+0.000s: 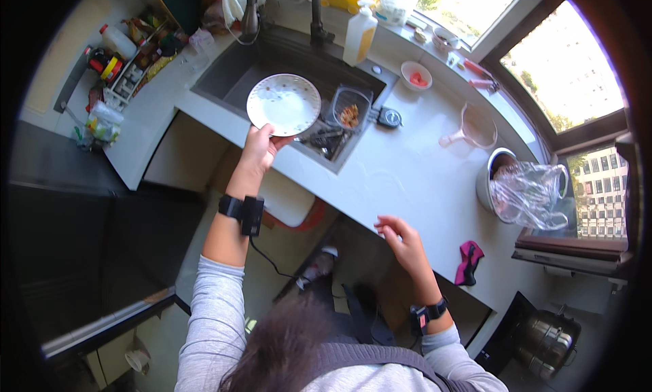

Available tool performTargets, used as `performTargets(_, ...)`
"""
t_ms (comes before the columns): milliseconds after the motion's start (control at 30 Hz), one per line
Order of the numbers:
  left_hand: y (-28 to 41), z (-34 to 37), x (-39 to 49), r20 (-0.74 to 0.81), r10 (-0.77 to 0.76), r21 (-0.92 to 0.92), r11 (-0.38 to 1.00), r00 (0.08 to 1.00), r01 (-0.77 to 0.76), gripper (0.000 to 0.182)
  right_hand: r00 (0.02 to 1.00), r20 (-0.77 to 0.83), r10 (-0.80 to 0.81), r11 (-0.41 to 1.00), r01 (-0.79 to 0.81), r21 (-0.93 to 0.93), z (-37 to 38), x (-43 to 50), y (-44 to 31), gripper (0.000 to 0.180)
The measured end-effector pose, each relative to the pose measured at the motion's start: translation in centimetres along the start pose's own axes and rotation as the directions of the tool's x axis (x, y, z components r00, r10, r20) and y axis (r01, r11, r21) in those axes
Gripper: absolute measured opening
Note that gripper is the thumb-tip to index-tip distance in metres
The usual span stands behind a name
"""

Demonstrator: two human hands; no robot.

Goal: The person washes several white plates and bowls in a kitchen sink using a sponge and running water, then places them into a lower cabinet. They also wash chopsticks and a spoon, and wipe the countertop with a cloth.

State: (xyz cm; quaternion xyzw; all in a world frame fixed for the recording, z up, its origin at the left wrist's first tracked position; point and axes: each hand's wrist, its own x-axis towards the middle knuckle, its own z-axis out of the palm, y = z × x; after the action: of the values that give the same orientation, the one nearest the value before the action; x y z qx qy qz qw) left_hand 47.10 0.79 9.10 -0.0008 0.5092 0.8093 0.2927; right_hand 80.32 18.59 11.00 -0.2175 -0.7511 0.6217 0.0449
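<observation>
My left hand [265, 146] grips the near rim of a white plate [283, 105] with a patterned border, held over the dark sink [224, 78]. Right of the plate, a clear plastic container [351, 108] with food scraps sits at the sink's right end. My right hand [400, 237] is by the counter's front edge, fingers loosely bent and apart, holding nothing. A strainer or drain basket area under the container is partly hidden.
On the counter [377, 173] are a small white bowl [416, 76], a translucent ladle-like strainer [471, 128], a metal pot [489, 188] with a plastic bag and a pink-black cloth [467, 263]. A pump bottle [359, 35] stands behind the sink; bottles and packets are at left.
</observation>
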Motion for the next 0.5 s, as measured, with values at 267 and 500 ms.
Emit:
performTargets(267, -16.3, 9.2, -26.7, 0.028, -0.208, -0.135, 0.968, 0.978, 0.210, 0.048, 0.952, 0.247, 0.182, 0.804, -0.289, 0.520, -4.2, -9.6, 5.1, 0.049)
performTargets(500, -31.0, 9.1, -37.2, -0.105, -0.312, -0.201, 0.936, 0.944, 0.288, 0.055, 0.911, 0.268, 0.313, 0.788, -0.407, 0.462, -3.2, -16.3, 16.3, 0.048)
